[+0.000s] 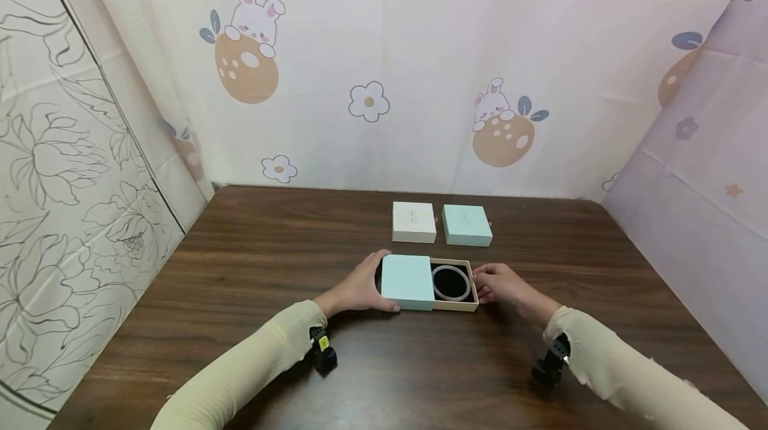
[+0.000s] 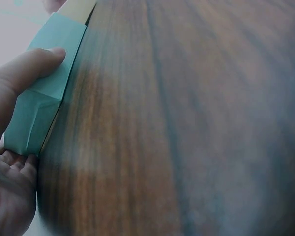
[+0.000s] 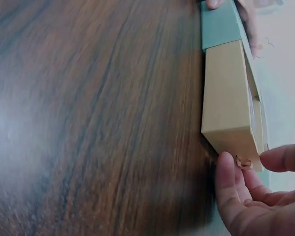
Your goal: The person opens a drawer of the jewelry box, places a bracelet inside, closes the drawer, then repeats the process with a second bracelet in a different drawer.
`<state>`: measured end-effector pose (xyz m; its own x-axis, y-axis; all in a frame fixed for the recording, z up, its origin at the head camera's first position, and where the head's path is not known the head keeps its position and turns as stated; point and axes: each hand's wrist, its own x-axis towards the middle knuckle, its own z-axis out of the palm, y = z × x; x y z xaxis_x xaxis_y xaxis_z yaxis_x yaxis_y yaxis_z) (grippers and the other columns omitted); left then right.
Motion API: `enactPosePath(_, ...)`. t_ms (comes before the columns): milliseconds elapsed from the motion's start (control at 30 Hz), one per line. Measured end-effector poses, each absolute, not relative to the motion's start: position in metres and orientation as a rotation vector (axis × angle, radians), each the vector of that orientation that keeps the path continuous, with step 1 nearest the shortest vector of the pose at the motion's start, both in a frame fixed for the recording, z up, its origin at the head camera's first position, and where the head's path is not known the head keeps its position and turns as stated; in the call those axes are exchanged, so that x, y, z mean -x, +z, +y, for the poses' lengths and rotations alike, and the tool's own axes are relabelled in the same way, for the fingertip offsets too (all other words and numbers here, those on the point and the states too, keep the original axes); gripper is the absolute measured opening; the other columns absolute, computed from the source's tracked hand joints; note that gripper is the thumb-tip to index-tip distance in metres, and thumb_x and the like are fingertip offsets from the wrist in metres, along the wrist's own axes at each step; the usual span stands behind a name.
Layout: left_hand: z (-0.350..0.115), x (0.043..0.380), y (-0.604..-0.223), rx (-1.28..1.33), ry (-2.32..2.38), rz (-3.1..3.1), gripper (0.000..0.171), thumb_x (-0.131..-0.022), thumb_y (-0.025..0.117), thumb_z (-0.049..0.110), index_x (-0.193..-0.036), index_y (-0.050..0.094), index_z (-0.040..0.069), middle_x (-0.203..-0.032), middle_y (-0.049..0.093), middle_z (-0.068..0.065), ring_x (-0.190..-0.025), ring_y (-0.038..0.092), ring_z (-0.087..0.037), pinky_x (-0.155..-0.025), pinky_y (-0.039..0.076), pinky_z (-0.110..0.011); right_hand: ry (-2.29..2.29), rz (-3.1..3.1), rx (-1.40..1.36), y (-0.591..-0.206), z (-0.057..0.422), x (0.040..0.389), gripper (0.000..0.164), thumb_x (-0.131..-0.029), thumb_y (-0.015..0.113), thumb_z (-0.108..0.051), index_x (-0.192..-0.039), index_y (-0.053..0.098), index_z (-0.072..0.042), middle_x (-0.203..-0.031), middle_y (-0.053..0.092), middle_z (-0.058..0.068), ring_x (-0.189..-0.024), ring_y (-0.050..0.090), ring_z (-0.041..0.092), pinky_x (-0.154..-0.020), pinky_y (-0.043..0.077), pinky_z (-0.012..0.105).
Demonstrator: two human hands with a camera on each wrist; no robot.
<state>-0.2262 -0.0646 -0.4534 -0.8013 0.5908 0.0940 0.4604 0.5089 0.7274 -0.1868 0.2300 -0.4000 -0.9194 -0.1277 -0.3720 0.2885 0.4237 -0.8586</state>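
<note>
A mint-green box sleeve (image 1: 408,278) lies on the table with its cream drawer (image 1: 456,307) slid partly out to the right. Inside the drawer, on black lining, sits a pale round bangle (image 1: 469,283). My left hand (image 1: 360,287) grips the sleeve's left end, the thumb (image 2: 51,56) lying along its near side. At the drawer's outer end is my right hand (image 1: 503,289), fingers curled and thumb at the edge. A small pull loop (image 3: 243,162) shows between those fingertips in the right wrist view.
Behind the opened box stand a white box (image 1: 414,222) and a second mint box (image 1: 467,225), side by side. The brown wooden table (image 1: 270,237) ends at a printed curtain (image 1: 324,50) at the back.
</note>
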Motion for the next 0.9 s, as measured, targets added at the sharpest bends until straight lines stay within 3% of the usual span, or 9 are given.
enactPosePath(333, -0.065, 0.225, -0.452, -0.909, 1.179, 2.573, 0.103, -0.056, 0.078, 0.045, -0.136, 0.025, 0.008, -0.123, 0.039, -0.005, -0.103, 0.043, -0.015, -0.086, 0.038, -0.034, -1.586, 2.239, -0.160, -0.405, 0.232, 0.188, 0.031, -0.087, 0.038, 0.001, -0.113, 0.043, 0.016, -0.092, 0.056, 0.015, -0.073, 0.057, 0.016, -0.068, 0.049, 0.033)
enactPosePath(900, -0.065, 0.226, -0.454, -0.913, 1.178, 2.568, 0.103, -0.056, 0.078, 0.046, -0.136, 0.025, 0.008, -0.123, 0.039, -0.004, -0.102, 0.043, -0.014, -0.085, 0.038, -0.034, -1.639, 2.342, -0.257, -0.411, 0.228, 0.187, 0.026, -0.083, 0.046, 0.005, -0.106, 0.051, 0.015, -0.081, 0.058, 0.010, -0.066, 0.057, 0.014, -0.062, 0.050, 0.032)
